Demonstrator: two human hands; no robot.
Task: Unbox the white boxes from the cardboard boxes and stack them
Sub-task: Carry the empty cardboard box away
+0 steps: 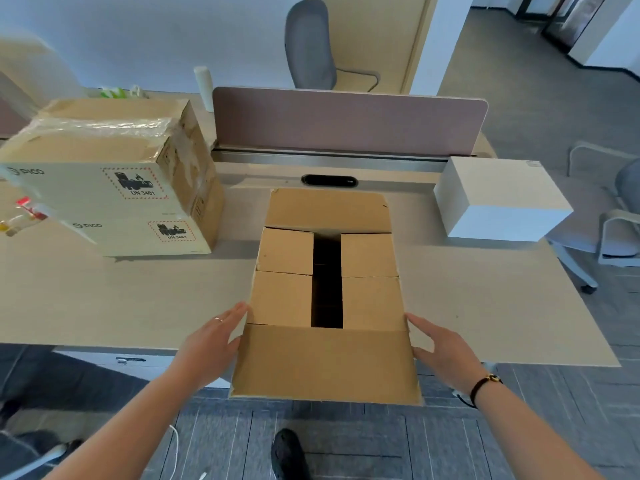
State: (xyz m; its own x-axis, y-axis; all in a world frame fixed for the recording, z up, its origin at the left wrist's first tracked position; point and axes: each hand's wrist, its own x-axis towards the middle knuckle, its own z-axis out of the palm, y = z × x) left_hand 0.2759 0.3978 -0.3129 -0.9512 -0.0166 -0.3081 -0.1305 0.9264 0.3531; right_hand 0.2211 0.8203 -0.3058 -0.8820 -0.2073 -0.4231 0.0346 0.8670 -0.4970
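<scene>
Hands (pixel 214 337) (pixel 438 348) flank open carton (pixel 327 362); beige desk (pixel 138 299); grey carpet (pixel 363 441)

A grey chair (pixel 309 46) is seen behind the mauve divider panel (pixel 346 121); a white bottle (pixel 204 86) is stood beside it.

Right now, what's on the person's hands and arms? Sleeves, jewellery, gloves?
Both forearms are bare, with no sleeves in view and no gloves. The left hand wears a thin ring on one finger. The right hand has no ring visible; its wrist carries a dark band with a small gold-coloured piece.
</scene>
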